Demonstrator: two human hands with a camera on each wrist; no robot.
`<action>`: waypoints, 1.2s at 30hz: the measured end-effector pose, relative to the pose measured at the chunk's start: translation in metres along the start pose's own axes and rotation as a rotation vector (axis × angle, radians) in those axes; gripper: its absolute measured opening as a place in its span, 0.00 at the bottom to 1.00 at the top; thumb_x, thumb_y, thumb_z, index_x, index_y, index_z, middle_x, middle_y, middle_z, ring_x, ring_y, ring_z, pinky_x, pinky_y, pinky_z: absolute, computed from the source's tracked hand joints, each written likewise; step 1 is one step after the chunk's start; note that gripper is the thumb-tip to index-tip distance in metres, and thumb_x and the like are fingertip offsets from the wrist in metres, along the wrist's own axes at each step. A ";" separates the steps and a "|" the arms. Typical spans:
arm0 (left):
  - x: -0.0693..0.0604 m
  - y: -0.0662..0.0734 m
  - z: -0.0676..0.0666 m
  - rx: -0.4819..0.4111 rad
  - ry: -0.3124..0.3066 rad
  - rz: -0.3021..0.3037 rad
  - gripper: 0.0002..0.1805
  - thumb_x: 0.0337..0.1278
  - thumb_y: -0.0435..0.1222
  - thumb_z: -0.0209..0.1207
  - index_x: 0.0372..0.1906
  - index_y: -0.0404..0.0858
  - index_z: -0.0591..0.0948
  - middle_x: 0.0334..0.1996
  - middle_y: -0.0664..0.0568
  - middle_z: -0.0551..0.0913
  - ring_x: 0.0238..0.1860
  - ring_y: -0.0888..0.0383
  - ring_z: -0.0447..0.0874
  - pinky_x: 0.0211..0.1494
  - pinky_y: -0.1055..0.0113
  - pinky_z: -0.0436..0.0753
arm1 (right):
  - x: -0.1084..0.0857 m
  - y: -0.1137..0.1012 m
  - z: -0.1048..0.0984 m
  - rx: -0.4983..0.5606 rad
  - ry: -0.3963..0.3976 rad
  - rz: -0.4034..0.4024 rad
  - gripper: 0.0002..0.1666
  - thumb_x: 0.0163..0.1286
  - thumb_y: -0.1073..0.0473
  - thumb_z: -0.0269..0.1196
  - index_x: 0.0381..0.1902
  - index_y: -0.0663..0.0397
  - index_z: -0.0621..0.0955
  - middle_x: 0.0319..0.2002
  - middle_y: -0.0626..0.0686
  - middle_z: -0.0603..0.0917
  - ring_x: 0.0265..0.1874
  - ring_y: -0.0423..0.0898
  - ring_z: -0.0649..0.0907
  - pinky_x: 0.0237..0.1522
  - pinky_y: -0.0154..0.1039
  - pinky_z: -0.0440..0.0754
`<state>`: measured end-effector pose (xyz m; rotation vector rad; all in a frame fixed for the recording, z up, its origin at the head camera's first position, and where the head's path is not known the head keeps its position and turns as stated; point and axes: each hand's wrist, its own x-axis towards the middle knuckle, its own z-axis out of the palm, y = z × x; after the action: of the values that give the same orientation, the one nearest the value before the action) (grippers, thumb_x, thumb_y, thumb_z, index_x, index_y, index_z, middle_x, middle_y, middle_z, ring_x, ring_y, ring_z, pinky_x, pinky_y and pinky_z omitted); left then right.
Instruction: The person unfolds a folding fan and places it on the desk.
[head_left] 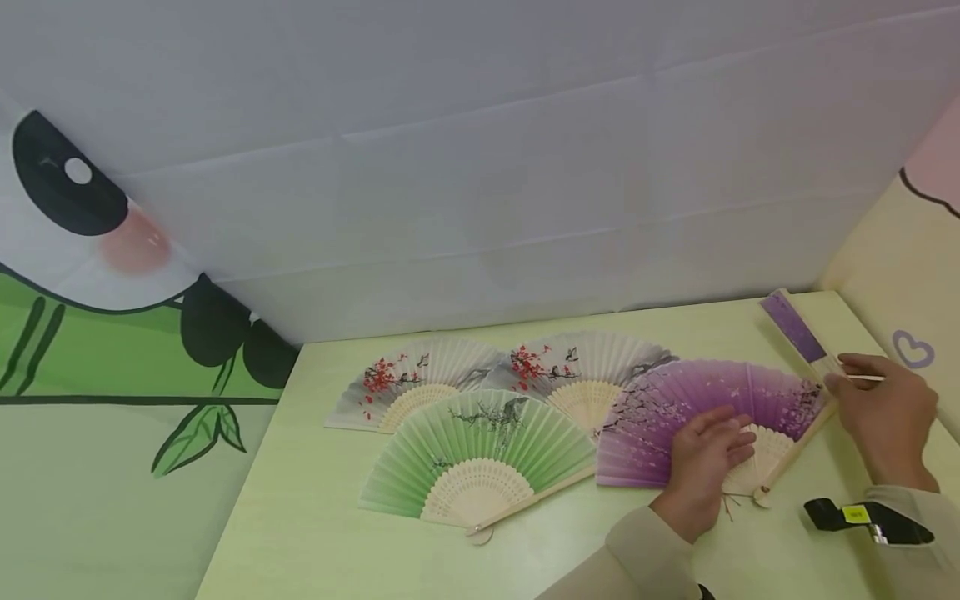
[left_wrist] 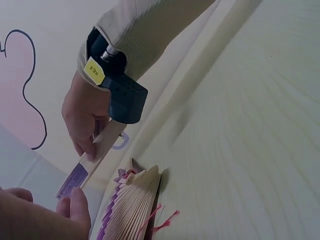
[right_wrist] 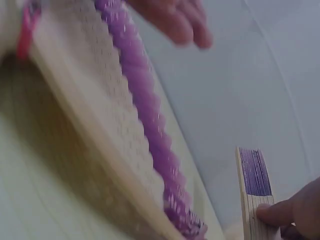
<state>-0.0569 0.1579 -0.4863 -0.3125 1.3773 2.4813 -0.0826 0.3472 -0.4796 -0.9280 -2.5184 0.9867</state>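
Observation:
My right hand [head_left: 885, 412] pinches a folded purple fan [head_left: 795, 325] by its pale wooden ribs, up off the table at the right. The thumb on those ribs also shows in the right wrist view, at the base of the folded fan [right_wrist: 256, 172]. An opened purple fan [head_left: 697, 396] with blossom print stands spread on the table. In front of it is my left hand [head_left: 705, 467], its fingers loosely bent with nothing between them; whether it touches the fan I cannot tell. A thin red tassel [left_wrist: 165, 225] hangs from the opened fan's pivot.
To the left, an opened green fan [head_left: 480, 450] overlaps two opened white fans, one left [head_left: 420, 379] and one right [head_left: 585, 375], printed with red blossoms. The light table [head_left: 277, 517] meets a white wall [head_left: 480, 208] behind and a cream wall [head_left: 885, 283] at right.

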 end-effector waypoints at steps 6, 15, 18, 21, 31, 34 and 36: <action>0.004 -0.003 -0.002 0.018 -0.001 0.027 0.13 0.62 0.19 0.61 0.50 0.30 0.83 0.43 0.40 0.91 0.41 0.49 0.90 0.50 0.55 0.91 | -0.023 -0.013 0.003 0.066 0.002 -0.076 0.23 0.75 0.62 0.65 0.62 0.73 0.81 0.56 0.76 0.84 0.27 0.34 0.85 0.17 0.20 0.69; 0.010 0.001 -0.006 0.012 -0.022 0.039 0.12 0.66 0.21 0.63 0.52 0.28 0.83 0.41 0.44 0.88 0.40 0.53 0.88 0.51 0.54 0.92 | -0.059 -0.033 0.007 0.206 -0.031 -0.256 0.20 0.68 0.62 0.71 0.54 0.68 0.87 0.28 0.41 0.89 0.24 0.11 0.74 0.20 0.22 0.76; 0.012 0.004 -0.005 0.022 -0.013 0.028 0.11 0.67 0.23 0.63 0.52 0.30 0.84 0.39 0.47 0.87 0.39 0.55 0.87 0.50 0.55 0.92 | -0.068 -0.039 0.010 0.231 -0.056 -0.298 0.20 0.66 0.64 0.73 0.54 0.68 0.87 0.30 0.40 0.88 0.26 0.12 0.75 0.24 0.20 0.76; 0.014 0.007 -0.004 0.035 -0.012 0.019 0.10 0.70 0.24 0.62 0.52 0.31 0.85 0.37 0.49 0.87 0.39 0.56 0.86 0.51 0.54 0.92 | -0.076 -0.045 0.012 0.256 -0.084 -0.329 0.20 0.65 0.68 0.74 0.54 0.70 0.87 0.37 0.61 0.91 0.27 0.13 0.76 0.24 0.19 0.78; 0.015 0.010 -0.015 0.022 -0.052 0.067 0.08 0.72 0.26 0.61 0.48 0.27 0.86 0.35 0.48 0.88 0.34 0.60 0.84 0.42 0.65 0.90 | -0.088 -0.051 0.021 0.252 -0.136 -0.391 0.20 0.63 0.70 0.75 0.52 0.73 0.86 0.40 0.72 0.88 0.28 0.16 0.76 0.28 0.17 0.77; 0.013 0.010 -0.020 0.031 -0.041 0.090 0.07 0.72 0.26 0.61 0.47 0.26 0.87 0.33 0.49 0.87 0.32 0.61 0.83 0.38 0.68 0.88 | -0.090 -0.050 0.023 0.227 -0.179 -0.408 0.20 0.65 0.70 0.74 0.54 0.73 0.85 0.41 0.72 0.88 0.29 0.17 0.75 0.27 0.19 0.76; 0.011 0.010 -0.023 0.047 -0.039 0.100 0.07 0.72 0.26 0.61 0.46 0.26 0.87 0.33 0.51 0.87 0.31 0.62 0.83 0.37 0.70 0.87 | -0.090 -0.050 0.024 0.210 -0.203 -0.429 0.20 0.67 0.69 0.73 0.55 0.73 0.85 0.42 0.72 0.88 0.30 0.17 0.74 0.27 0.20 0.76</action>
<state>-0.0692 0.1345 -0.4935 -0.1886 1.4667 2.5164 -0.0487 0.2479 -0.4653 -0.2201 -2.5499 1.2131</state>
